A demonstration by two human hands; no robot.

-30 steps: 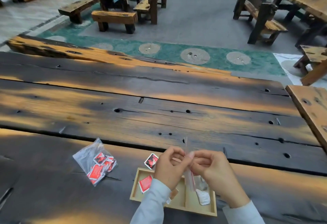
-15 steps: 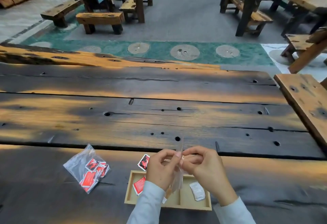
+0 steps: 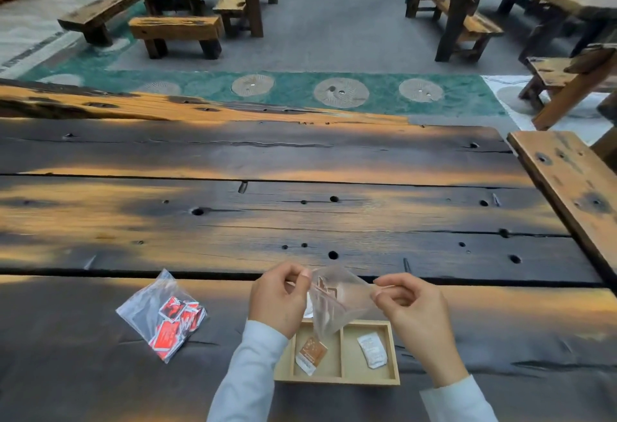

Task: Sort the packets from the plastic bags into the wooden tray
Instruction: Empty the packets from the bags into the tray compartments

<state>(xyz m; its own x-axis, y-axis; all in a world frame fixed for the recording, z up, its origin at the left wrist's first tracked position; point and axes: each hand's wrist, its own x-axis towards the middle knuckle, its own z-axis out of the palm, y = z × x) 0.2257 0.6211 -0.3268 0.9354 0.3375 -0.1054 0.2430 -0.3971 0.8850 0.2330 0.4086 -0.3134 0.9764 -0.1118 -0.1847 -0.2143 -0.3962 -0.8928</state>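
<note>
A clear plastic bag [image 3: 337,305] hangs stretched between my hands above the wooden tray [image 3: 394,348]. My left hand [image 3: 280,298] pinches its left top edge and my right hand [image 3: 410,308] pinches its right top edge. The tray's middle compartment holds a brown packet [image 3: 312,353]; its right compartment holds a white packet [image 3: 372,351]. My left forearm hides the tray's left part. A second plastic bag [image 3: 160,315] with several red packets lies on the table to the left.
The dark plank table [image 3: 300,214] stretches far ahead and to both sides. A lighter wooden bench edge [image 3: 574,184] borders it on the right. Benches and tables stand on the floor beyond.
My hands have moved apart, pulling the clear bag's mouth wide. The view has tilted so the tray sits lower; the red packets at the tray's left are now behind my left arm.
</note>
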